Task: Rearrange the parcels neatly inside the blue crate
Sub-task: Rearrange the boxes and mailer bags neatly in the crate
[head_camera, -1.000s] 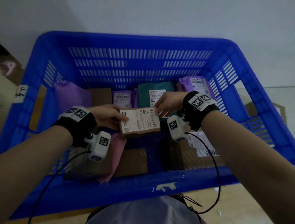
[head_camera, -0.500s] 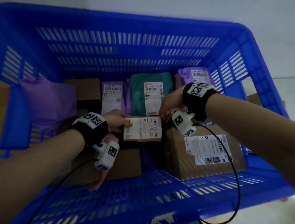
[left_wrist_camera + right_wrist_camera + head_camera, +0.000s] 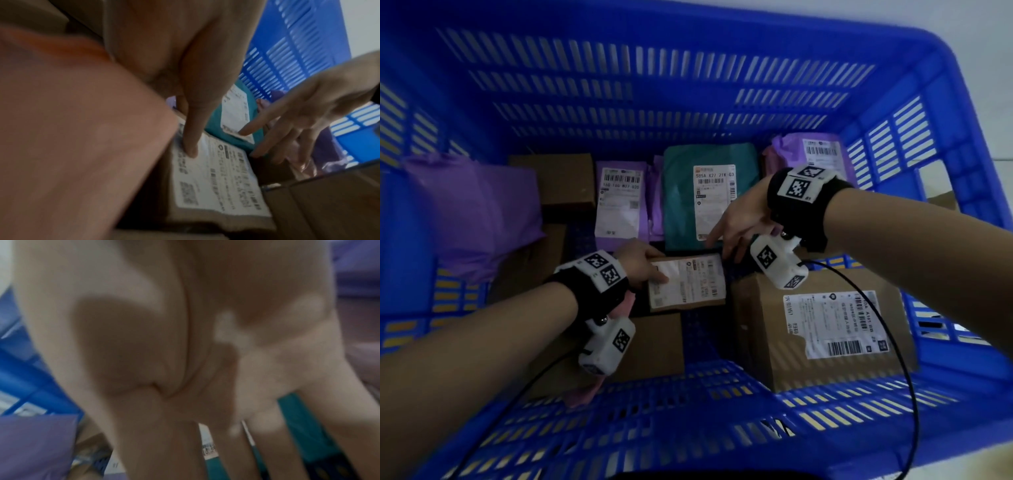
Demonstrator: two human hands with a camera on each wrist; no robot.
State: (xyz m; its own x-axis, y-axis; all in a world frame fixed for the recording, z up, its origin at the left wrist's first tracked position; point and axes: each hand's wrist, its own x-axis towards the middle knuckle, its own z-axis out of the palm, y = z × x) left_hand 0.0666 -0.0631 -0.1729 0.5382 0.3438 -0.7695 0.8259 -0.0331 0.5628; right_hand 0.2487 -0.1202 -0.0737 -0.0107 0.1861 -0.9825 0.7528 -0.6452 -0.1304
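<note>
A small brown parcel with a white label lies low in the middle of the blue crate. My left hand pinches its left end, the thumb pressed flat on the label. My right hand hovers just off the parcel's far right corner with straight, spread fingers and holds nothing. Under those fingers lies the teal parcel. In the right wrist view the palm fills the frame, with teal showing between the fingers.
A large labelled brown box sits at the front right. Purple mailers and a brown box line the back. A purple bag leans at the left. Another brown box and a pink bag lie at the front.
The small parcel has gone down from above the crate to its middle. My right hand has let go of the parcel's right end and spread its fingers; the left hand still holds it.
</note>
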